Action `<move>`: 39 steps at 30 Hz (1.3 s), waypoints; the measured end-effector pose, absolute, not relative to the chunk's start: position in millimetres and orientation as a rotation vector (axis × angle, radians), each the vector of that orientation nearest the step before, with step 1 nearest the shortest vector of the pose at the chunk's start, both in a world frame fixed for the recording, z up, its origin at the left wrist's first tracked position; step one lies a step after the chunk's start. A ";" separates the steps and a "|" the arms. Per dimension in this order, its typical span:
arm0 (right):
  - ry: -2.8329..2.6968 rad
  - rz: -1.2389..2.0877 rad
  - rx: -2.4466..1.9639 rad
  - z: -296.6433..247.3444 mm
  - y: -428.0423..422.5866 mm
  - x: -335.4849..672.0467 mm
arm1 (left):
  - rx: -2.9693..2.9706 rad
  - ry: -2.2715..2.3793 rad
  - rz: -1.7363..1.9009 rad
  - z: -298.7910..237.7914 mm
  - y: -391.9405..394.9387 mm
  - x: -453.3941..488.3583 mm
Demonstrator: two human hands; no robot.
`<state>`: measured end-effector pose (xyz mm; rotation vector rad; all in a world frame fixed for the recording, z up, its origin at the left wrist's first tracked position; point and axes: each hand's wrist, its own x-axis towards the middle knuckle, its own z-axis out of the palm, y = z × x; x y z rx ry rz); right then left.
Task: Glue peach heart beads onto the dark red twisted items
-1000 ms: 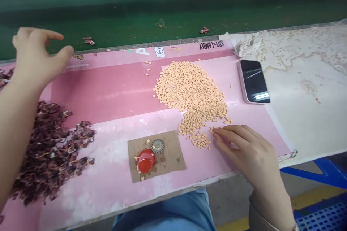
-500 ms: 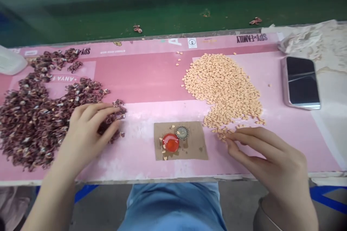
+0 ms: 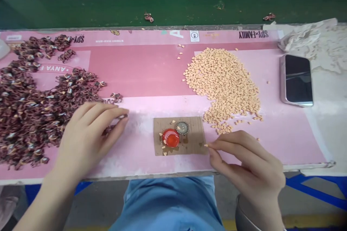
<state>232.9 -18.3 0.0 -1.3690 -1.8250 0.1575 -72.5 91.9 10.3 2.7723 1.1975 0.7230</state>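
My left hand (image 3: pixel 89 126) is closed at the right edge of a heap of small dark purple-brown figure-like pieces (image 3: pixel 46 112). Between its thumb and forefinger shows a dark piece (image 3: pixel 122 116), partly hidden. My right hand (image 3: pixel 244 162) pinches a tiny tan chip (image 3: pixel 206 145) in its fingertips, by the right edge of a cardboard piece (image 3: pixel 193 148). On that cardboard sit a red round cap (image 3: pixel 171 138) with glossy red inside, a grey bottle cap (image 3: pixel 182 128) and several loose tan chips. Beyond my right hand lies a pile of tan chips (image 3: pixel 225 83).
A phone (image 3: pixel 298 79) lies face up at the right, near crumpled pale paper (image 3: pixel 300 38). Pink printed sheeting (image 3: pixel 135 72) covers the table. Along the back runs a green surface (image 3: pixel 108 3) with stray dark pieces. A white object (image 3: pixel 3 48) shows at the left edge.
My right hand has moved left from the tan pile to the cardboard, with a chip in its fingertips. My left hand has shifted slightly right, its thumb and forefinger now together on a dark piece.
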 end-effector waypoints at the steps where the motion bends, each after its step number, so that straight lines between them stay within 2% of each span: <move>1: -1.798 0.190 -1.339 0.5 -18.3 225.4 | 2.637 1.198 0.789 14.7 79.7 -64.8; 7: -1.729 0.368 -1.224 4.5 -14.4 190.8 | 2.104 0.941 0.773 18.5 17.7 -10.0; 14: -1.776 0.433 -1.178 8.4 -11.7 185.8 | 2.096 0.980 0.885 7.0 7.1 4.8; 21: -1.735 0.575 -1.206 4.2 -16.8 185.0 | 2.140 1.014 0.847 7.9 5.2 0.1; 24: -1.773 0.500 -1.287 3.1 -11.8 189.2 | 2.092 1.074 0.829 8.3 3.4 -7.7; 30: -2.150 0.090 -1.332 2.3 2.1 203.0 | 2.036 1.208 0.878 -1.2 -3.3 -31.8; 39: -2.467 0.066 -1.238 22.0 1.1 205.1 | 1.933 1.276 1.056 -12.4 -1.5 -36.2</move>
